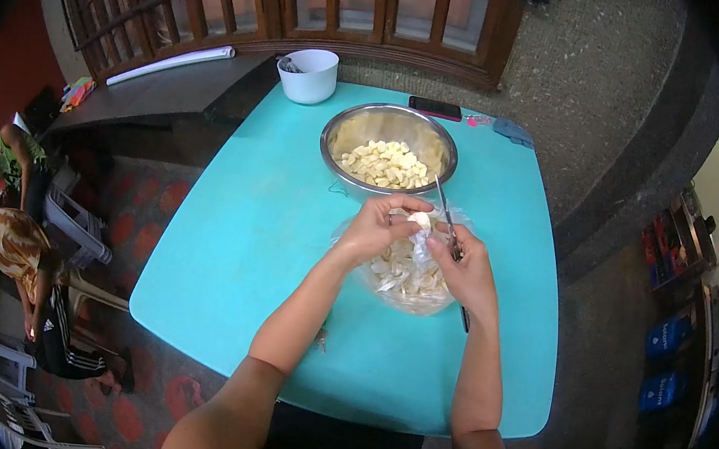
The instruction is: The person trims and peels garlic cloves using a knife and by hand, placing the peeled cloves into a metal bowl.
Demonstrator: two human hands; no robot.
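The left hand (pixel 376 230) was partly closed, its thumb and fingertips pinching a pale, garlic-like clove (pixel 420 219) at the side facing the other hand. The right hand (pixel 467 276) was curled, its fingers around a knife (pixel 444 205) whose blade pointed up and away, past the clove's right side; its thumb and forefinger met a whitish, papery skin (pixel 421 247) just below the clove. So the clove sat between the two hands, in the left fingertips, just beside the blade; whether the blade touched it could not be told.

Directly beneath both hands lay a clear plastic bag (pixel 419 304), open and heaped with pale peelings (pixel 398 276). Just beyond the fingertips stood a stainless-steel bowl (pixel 330 146), its bottom covered with peeled, cream-coloured cloves (pixel 387 165). All of this rested on a turquoise table (pixel 237 239).

Farther off, near the table's far edge, were a white bowl (pixel 310 86) with something dark inside, a smartphone (pixel 435 108) and a blue-grey cloth (pixel 514 132). Past the table ran a dark ledge (pixel 165 85) below wood-framed windows (pixel 359 4). Well apart on the left was a person in a patterned orange-and-white shirt (pixel 18 241), near white plastic stools (pixel 10 364).
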